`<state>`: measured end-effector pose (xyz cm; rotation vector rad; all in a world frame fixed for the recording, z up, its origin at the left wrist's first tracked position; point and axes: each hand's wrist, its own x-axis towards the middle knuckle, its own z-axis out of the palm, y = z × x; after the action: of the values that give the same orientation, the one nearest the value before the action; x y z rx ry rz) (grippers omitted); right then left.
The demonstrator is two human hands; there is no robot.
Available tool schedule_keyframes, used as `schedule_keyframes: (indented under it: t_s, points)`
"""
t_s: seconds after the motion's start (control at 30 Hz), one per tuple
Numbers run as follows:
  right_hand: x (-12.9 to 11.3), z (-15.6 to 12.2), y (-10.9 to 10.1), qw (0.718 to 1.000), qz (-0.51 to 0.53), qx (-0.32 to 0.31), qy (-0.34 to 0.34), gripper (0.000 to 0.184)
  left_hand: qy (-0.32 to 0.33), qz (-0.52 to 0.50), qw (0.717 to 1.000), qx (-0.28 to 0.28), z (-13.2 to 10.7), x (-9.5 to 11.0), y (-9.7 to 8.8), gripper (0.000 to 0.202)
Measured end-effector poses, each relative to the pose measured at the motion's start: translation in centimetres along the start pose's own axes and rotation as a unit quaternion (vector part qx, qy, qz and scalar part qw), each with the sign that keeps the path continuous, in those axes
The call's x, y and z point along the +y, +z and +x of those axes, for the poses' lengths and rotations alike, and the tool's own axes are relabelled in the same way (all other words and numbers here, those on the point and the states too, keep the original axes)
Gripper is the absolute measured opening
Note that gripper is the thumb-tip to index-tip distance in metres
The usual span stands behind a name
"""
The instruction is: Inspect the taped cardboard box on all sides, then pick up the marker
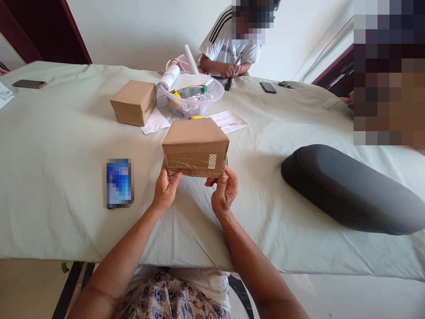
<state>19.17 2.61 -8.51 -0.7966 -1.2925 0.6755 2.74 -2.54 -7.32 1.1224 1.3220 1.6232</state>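
A brown cardboard box [194, 135] is held up over the table between both hands. It has a patterned white label and crinkled clear tape on the side facing me. My left hand [167, 186] grips its lower left corner, thumb on the near face and the other fingers mostly hidden behind. At the lower right corner, the curled fingers of my right hand [225, 189] hold the box, some of them tucked beneath or behind it. A second cardboard box [133, 102] rests on the table farther back to the left, partly on a white paper [155, 122].
A pale plastic basin [217, 95] holds paper rolls and bottles. Printed paper [229, 120] lies before it. A blurred-screen phone [119, 184] is left, a dark padded seat [352, 190] right. Another person [229, 48] sits across the cloth-covered table [66, 177]; someone else is at far right.
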Motion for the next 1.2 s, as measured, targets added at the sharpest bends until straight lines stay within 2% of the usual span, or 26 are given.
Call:
schedule_keyframes:
  t_s: [0.17,0.37,0.8,0.97,1.2]
  points:
    - [-0.18,0.06,-0.13,0.999,0.004,-0.022,-0.036,0.033,-0.037,-0.034,0.998,-0.028,0.17,-0.56,-0.23,0.065]
    - [-0.51,0.17,-0.17,0.999,0.006,-0.032,-0.041,0.034,-0.033,-0.047,0.998,-0.027,0.2,-0.61,-0.16,0.06]
    - [-0.26,0.22,-0.51,0.997,0.032,-0.06,-0.033,0.035,-0.035,-0.096,0.995,-0.015,0.5,-0.71,-0.41,0.06]
    - [-0.35,0.39,-0.63,0.995,0.03,-0.088,-0.02,0.049,-0.039,-0.14,0.989,-0.02,0.58,-1.05,-0.4,0.057]
    - [-0.26,0.44,-0.52,0.995,0.043,-0.088,0.005,0.046,-0.016,-0.118,0.993,0.002,0.6,-0.58,-0.56,0.057]
